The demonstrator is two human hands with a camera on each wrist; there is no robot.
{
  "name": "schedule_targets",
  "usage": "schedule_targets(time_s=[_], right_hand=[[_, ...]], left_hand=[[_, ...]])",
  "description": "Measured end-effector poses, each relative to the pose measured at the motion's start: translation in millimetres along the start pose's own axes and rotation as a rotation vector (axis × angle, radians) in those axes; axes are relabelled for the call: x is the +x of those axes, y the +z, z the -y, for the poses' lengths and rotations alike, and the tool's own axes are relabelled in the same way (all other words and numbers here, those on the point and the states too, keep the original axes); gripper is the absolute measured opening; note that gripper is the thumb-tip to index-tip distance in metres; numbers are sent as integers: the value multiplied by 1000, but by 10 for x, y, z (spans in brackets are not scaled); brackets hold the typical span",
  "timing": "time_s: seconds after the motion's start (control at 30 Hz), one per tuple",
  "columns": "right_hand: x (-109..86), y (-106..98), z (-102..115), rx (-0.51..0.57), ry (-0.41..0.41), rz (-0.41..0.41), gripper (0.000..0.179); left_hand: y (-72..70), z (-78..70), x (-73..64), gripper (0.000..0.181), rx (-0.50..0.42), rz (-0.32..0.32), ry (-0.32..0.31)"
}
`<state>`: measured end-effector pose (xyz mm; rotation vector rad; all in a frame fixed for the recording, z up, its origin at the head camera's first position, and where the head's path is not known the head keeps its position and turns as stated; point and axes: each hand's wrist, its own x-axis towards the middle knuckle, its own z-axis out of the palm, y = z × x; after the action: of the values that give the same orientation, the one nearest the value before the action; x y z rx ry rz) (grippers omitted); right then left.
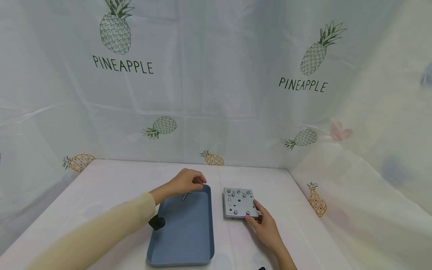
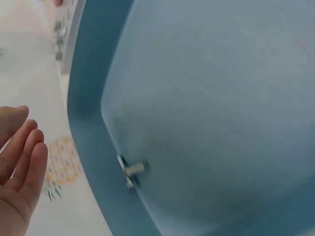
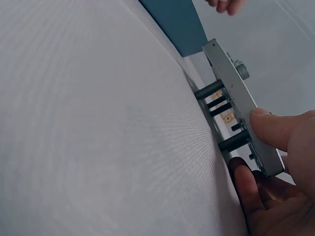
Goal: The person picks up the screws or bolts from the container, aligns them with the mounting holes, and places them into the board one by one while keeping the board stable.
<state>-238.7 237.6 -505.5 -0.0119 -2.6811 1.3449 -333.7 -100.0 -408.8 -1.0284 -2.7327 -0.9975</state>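
A square silver metal plate [image 1: 240,204] with several bolts in its top stands right of the blue tray. My right hand [image 1: 266,228] holds its near right corner, thumb along the near edge. In the right wrist view, threaded bolt shanks [image 3: 234,141] stick out beneath the plate [image 3: 241,103], with fingers under its corner. Over the tray's far edge hovers my left hand [image 1: 187,181], fingers loosely bent; the left wrist view shows nothing between the thumb and fingers [image 2: 29,152]. A small T-shaped metal piece [image 2: 134,169] lies in the tray by its far wall.
The blue tray [image 1: 183,232] has low raised walls and sits on a white-covered table [image 1: 111,187]. A pineapple-print curtain [image 1: 219,93] hangs behind the table and along its right side.
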Motion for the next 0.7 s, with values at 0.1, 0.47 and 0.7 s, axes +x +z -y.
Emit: schedule_targets(time_s=[0.1, 0.47, 0.7], right_hand=[[0, 0, -6, 0, 4, 0, 81], [-5, -8, -9, -6, 7, -5, 80], [-9, -4, 9, -8, 12, -4, 81]], left_hand=[[-69, 93, -70, 16, 17, -4, -35], [-117, 362, -241, 22, 101, 63, -144], [-75, 446, -301, 26, 129, 135, -243]])
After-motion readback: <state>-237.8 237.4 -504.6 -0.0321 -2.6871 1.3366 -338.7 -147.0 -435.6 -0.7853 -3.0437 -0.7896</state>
